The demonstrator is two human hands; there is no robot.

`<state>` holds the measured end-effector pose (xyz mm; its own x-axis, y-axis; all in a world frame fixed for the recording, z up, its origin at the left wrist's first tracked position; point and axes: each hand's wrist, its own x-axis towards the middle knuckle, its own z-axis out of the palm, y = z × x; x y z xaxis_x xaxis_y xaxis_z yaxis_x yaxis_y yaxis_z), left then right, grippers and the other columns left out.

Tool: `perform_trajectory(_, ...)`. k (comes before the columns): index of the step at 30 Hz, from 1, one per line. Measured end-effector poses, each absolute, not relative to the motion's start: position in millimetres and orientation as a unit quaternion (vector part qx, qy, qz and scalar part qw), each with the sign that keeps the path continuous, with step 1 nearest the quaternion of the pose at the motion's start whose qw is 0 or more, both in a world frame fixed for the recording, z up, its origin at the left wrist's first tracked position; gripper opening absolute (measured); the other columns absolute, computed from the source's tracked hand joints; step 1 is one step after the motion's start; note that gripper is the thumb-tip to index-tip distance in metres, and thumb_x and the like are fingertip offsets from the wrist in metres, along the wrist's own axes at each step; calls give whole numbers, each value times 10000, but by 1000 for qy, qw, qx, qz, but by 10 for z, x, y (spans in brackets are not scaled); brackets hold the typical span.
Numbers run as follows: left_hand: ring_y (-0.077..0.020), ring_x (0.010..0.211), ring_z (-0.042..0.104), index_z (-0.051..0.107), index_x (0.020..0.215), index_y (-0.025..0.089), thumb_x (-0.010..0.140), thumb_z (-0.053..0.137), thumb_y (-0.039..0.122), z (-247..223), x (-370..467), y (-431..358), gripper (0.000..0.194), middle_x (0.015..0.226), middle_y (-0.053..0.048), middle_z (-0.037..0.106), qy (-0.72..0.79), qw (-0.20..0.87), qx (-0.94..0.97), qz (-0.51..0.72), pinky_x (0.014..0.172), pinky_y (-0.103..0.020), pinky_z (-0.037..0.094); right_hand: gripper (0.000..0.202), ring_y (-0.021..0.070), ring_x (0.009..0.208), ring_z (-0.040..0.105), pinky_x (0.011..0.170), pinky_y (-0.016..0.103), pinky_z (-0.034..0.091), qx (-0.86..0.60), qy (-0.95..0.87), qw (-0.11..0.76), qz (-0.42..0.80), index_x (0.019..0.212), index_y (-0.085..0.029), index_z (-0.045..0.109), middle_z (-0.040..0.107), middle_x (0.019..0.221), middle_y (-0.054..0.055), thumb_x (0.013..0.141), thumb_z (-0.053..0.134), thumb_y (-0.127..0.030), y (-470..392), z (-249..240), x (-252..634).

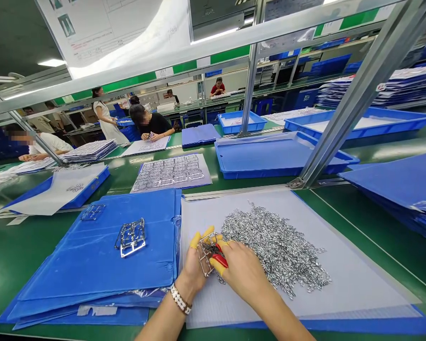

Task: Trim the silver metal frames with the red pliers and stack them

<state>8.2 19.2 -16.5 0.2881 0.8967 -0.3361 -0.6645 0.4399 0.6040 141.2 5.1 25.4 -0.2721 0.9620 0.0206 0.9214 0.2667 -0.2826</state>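
Observation:
My left hand (193, 265), with yellow finger covers and a bracelet on the wrist, grips a small shiny metal frame (206, 272) with crossbars. My right hand (243, 270) is closed around red-handled pliers (219, 259), whose dark jaws reach into the frame. Just beyond and to the right of both hands spreads a heap of small silvery metal pieces (270, 241) on a white sheet (348, 270). To the left, more metal frames (133, 237) lie on a stack of blue plastic sheets (102, 265).
A white sheet with rows of frames (172, 171) lies behind the blue stack. Blue trays (262, 158) stand further back. A metal post (355, 94) rises at the right, near more blue sheets (404, 184). Several people sit or stand beyond, one in black (151, 124).

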Motion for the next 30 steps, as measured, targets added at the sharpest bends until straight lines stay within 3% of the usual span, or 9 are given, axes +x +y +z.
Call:
perform_trajectory(7,-257,1034,606,481,1359,214,872,432,547,-208,90,199,592,1141,-97,669,348,766,202,501,875,-364,446,277,264,914,610,753,362,426,-592,-796,78,99,1024,-182,646,674,972,106,849,561,-380,43,301,1419)
perform_trajectory(16,-253,1033,604,485,1356,218,873,436,553,-171,86,166,590,1170,-96,657,367,752,231,496,835,-339,456,207,245,863,620,733,339,430,-595,-800,69,42,1000,-189,653,677,910,84,841,575,-297,9,318,1390)
perform_trajectory(25,-238,948,624,557,1283,193,846,445,601,-172,98,146,609,1147,-106,660,376,772,197,473,748,-305,475,305,261,885,611,728,357,423,-609,-790,74,-6,1123,-191,612,676,931,94,836,586,-291,-46,277,1427)
perform_trajectory(30,-220,879,629,582,1237,181,852,439,590,-124,83,157,580,1146,-120,651,334,797,179,471,756,-336,489,161,241,853,614,710,343,414,-633,-770,80,8,971,-199,626,670,892,86,853,551,-280,3,255,1588)
